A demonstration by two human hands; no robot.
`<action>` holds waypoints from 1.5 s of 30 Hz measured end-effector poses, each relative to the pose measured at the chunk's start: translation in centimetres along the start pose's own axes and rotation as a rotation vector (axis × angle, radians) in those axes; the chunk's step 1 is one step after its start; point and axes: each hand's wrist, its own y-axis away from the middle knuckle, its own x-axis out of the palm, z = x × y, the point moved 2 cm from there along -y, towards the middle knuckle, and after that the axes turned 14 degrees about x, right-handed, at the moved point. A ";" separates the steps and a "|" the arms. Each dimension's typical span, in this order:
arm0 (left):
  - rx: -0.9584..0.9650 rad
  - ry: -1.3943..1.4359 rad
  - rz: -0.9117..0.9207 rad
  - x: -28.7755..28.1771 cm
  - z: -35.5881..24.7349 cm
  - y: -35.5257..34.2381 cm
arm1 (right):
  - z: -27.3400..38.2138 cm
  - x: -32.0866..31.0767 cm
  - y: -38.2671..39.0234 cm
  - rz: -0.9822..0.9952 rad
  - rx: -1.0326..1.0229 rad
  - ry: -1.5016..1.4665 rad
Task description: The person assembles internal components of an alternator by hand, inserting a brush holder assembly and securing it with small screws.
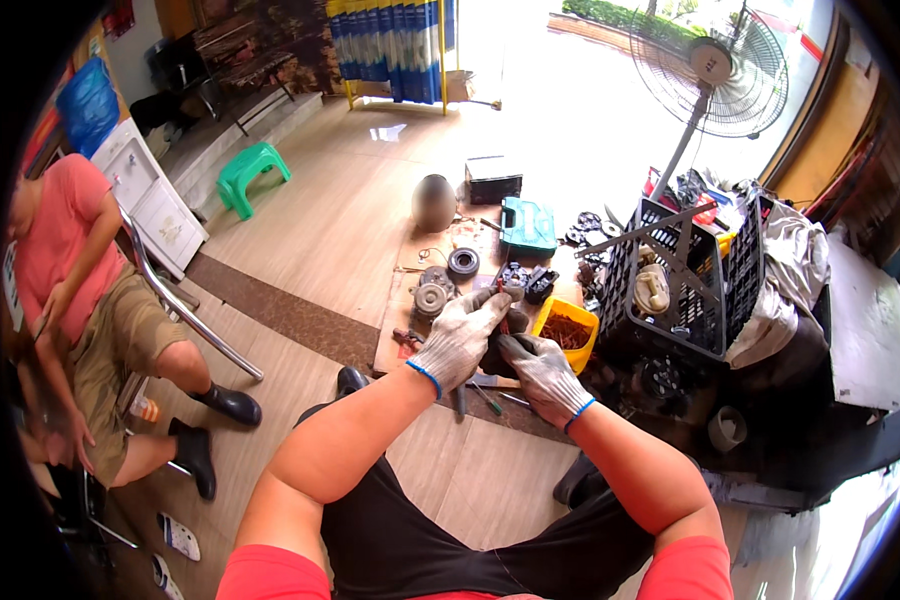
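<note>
My left hand (pixel 468 335), in a pale grimy work glove, is closed near a dark part (pixel 500 355) with a thin piece sticking up. My right hand (pixel 545 375), gloved alike, grips this part from the right; its details are too small to tell. Around them on a board (pixel 410 255) lie round metal parts (pixel 432 298), a black ring (pixel 463 262), small dark components (pixel 532 280), a teal case (pixel 528 225) and several hand tools (pixel 485 402). A yellow tub (pixel 566 330) of copper-coloured pieces stands just beyond my right hand.
A seated person (pixel 80 300) in a pink shirt is at left, near a metal rail (pixel 215 340) and a green stool (pixel 255 175). Black crates (pixel 680 280) with cloth and parts crowd the right, below a standing fan (pixel 710 62). A pail (pixel 727 428) sits lower right.
</note>
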 end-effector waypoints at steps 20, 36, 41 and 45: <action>0.133 -0.763 0.060 -0.1 -3.4 0.0 | 3.3 -1.3 1.9 -0.284 -0.411 1.005; 0.527 -1.007 0.295 1.0 -2.9 1.3 | 7.1 -3.9 3.8 -0.612 -0.832 1.519; 0.519 -1.075 0.272 0.3 -3.2 1.3 | 7.8 -3.7 4.3 -0.604 -0.922 1.470; 0.426 -1.195 0.384 0.4 -3.2 1.5 | 8.5 -4.0 5.0 -0.470 -0.796 1.468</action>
